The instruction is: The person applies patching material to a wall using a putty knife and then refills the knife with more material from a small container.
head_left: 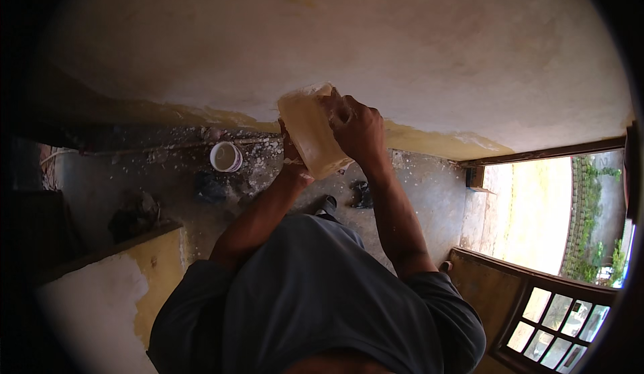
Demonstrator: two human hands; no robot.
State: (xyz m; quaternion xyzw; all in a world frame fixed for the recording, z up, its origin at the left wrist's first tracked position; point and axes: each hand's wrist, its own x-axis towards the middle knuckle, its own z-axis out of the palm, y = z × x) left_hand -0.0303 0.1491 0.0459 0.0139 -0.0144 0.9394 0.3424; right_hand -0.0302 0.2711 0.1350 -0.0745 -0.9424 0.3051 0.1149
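In front of my chest, close to the wall, is a pale cream, box-shaped piece (315, 136), tilted, with white paste smeared along its upper rim. It looks like a plastic tub, though its inside does not show. My left hand (292, 156) grips it from behind and below, most fingers hidden by it. At its upper right edge, my right hand (362, 129) is closed, its fingers curled and whitened with paste. Whatever those fingers hold is hidden. Beyond both hands spreads the plastered wall (376, 45), whitish above with a yellowish band along its lower part.
A white bucket (226, 156) stands on the grey floor (429, 186), among scattered white splatter. Dark crumpled bags (362, 194) lie near my feet. To the left is a half-painted low wall (107, 287). A bright doorway (523, 206) and a paned window (557, 324) are at right.
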